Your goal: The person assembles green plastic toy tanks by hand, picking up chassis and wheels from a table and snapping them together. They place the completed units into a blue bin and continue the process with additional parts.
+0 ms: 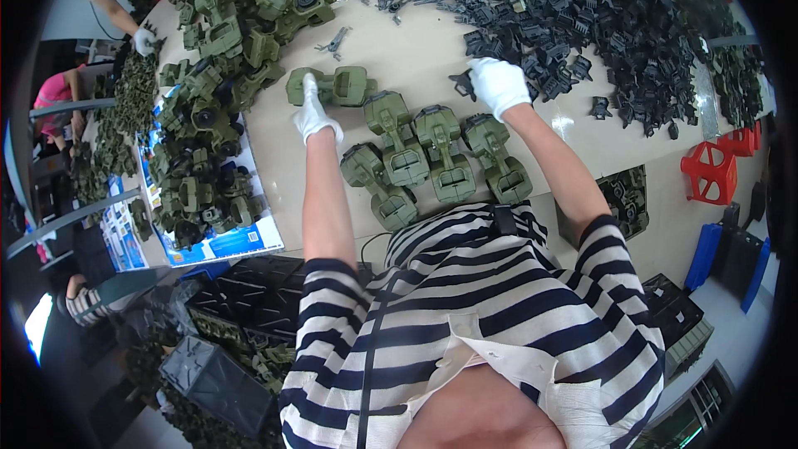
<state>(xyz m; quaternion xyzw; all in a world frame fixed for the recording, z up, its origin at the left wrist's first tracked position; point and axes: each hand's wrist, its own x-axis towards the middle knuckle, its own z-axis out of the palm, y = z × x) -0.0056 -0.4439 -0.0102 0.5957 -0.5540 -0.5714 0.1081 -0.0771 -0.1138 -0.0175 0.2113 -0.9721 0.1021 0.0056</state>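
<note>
Two gloved hands: left [314, 116] touches green toy car [330, 86], right [497, 85] beside black parts [598, 8].

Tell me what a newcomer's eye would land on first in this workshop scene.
First, the row of olive-green toy vehicle bodies lined up at the near table edge, between two white-gloved hands. The left hand rests on another green body just beyond the row, while the right hand reaches into the sprawling heap of small black plastic parts at upper right. A big pile of green pieces fills the left.
</note>
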